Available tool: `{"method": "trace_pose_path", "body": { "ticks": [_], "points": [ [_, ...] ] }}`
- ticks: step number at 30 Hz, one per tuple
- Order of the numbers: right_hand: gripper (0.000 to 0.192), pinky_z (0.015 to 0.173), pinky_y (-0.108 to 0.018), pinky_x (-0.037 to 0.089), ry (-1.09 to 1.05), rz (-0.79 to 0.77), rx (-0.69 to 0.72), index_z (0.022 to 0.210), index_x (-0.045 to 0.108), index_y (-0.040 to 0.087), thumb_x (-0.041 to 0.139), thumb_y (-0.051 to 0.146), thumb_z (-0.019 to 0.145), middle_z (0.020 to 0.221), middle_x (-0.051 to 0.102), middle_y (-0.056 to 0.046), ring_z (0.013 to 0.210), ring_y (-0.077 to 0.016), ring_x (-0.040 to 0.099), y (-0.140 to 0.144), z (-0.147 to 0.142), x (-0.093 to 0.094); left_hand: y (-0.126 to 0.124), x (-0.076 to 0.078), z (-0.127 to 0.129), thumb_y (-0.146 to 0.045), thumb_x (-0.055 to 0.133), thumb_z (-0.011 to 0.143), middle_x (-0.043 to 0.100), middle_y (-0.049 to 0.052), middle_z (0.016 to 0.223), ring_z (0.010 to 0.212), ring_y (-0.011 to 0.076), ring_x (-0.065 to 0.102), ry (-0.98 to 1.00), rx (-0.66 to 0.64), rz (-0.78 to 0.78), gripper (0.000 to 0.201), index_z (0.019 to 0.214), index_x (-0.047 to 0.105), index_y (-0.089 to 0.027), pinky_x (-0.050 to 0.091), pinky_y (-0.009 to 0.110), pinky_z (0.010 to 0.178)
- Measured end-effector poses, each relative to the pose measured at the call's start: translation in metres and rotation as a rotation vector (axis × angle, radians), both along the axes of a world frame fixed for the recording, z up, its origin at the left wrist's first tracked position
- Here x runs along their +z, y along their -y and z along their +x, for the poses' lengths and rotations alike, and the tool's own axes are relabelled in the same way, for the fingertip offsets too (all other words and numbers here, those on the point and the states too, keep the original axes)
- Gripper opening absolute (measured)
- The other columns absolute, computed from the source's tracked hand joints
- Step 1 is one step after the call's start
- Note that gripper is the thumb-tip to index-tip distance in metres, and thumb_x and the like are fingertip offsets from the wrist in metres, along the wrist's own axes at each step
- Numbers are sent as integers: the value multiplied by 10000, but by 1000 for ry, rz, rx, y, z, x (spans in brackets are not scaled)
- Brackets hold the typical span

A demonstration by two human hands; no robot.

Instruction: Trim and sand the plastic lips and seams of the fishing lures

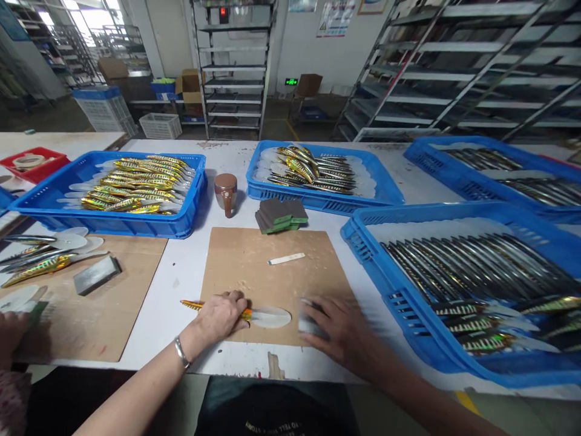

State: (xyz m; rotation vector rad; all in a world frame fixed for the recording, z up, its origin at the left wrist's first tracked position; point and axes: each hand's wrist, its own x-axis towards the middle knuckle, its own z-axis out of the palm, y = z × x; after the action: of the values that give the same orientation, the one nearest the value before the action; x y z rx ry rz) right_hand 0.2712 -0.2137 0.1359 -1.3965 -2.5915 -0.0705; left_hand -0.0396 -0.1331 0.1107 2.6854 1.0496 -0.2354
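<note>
Nearest, the left hand lay closed over a gold-and-orange fishing lure, fingers wrapped around its body and pinning it flat on the brown board. The lure's tail stuck out toward nine o'clock and its clear lip lay toward three o'clock. Just beside that lip, at three o'clock of it, the right hand was blurred over a small grey block; its fingers curved down on the block, though how tightly they held it could not be told.

At eight o'clock, another person's hand rested at the edge of a second board, where several lures and a grey sanding block lay.

Farther up the brown board, a thin white strip lay toward one o'clock of the held lure. Beyond the board's far edge sat a stack of dark sanding sponges, and just at ten o'clock of them a brown cup stood upright.

At three o'clock a blue tray held rows of dark lures. Farther off, a blue tray of gold lures sat at ten o'clock, another at twelve, and one more at two. A red tray lay at far nine o'clock.
</note>
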Motion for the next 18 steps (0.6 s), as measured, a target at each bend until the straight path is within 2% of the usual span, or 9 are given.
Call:
{"method": "trace_pose_path", "body": {
  "ticks": [2, 5, 8, 11, 14, 16, 18],
  "points": [
    [400, 948, -446, 529, -47, -8, 70, 1266, 666, 176, 729, 414, 951, 1269, 686, -156, 1137, -300, 633, 0, -6, -1, 10, -6, -2, -468, 612, 1009, 679, 117, 1190, 1007, 292, 700, 6, -23, 78, 359, 1218, 633, -177, 571, 403, 805],
    [422, 946, -437, 524, -61, -11, 177, 1248, 676, 158, 729, 450, 948, 1245, 688, -163, 1117, -296, 628, 6, -15, -8, 25, -18, -8, -380, 502, 1068, 684, 119, 1175, 1013, 279, 674, 52, -89, 198, 317, 1262, 606, -151, 552, 416, 838],
    [438, 954, -446, 500, -45, 12, 201, 1243, 675, 142, 730, 461, 949, 1247, 679, -177, 1111, -304, 614, 8, -25, -16, 34, -31, -13, -279, 426, 1090, 696, 116, 1147, 984, 254, 659, 119, -131, 285, 318, 1328, 568, -122, 532, 404, 845],
    [480, 910, -431, 485, -48, -7, 221, 1222, 681, 153, 746, 529, 932, 1188, 691, -157, 1051, -289, 612, -8, -50, -23, 37, -38, -15, -215, 428, 1079, 696, 117, 1137, 977, 247, 648, 167, -154, 315, 298, 1320, 565, -105, 516, 398, 842],
    [548, 873, -402, 477, -78, -91, 298, 1177, 701, 186, 788, 631, 868, 1095, 704, -102, 979, -260, 618, -33, -72, -26, 39, -40, -16, -210, 464, 1067, 695, 111, 1130, 992, 249, 642, 197, -131, 292, 235, 1241, 598, -128, 505, 400, 856],
    [566, 886, -391, 477, -93, -159, 356, 1195, 704, 200, 800, 641, 854, 1104, 705, -90, 985, -248, 628, -42, -69, -23, 42, -42, -17, -221, 473, 1067, 696, 112, 1151, 1010, 251, 639, 222, -98, 294, 237, 1250, 597, -137, 500, 403, 867],
    [550, 896, -386, 480, -95, -223, 383, 1226, 699, 196, 789, 610, 875, 1128, 702, -101, 1005, -245, 635, -42, -53, -16, 45, -44, -17, -210, 465, 1067, 696, 122, 1179, 1025, 256, 640, 251, -80, 314, 278, 1311, 572, -133, 496, 410, 869]
  ]
}}
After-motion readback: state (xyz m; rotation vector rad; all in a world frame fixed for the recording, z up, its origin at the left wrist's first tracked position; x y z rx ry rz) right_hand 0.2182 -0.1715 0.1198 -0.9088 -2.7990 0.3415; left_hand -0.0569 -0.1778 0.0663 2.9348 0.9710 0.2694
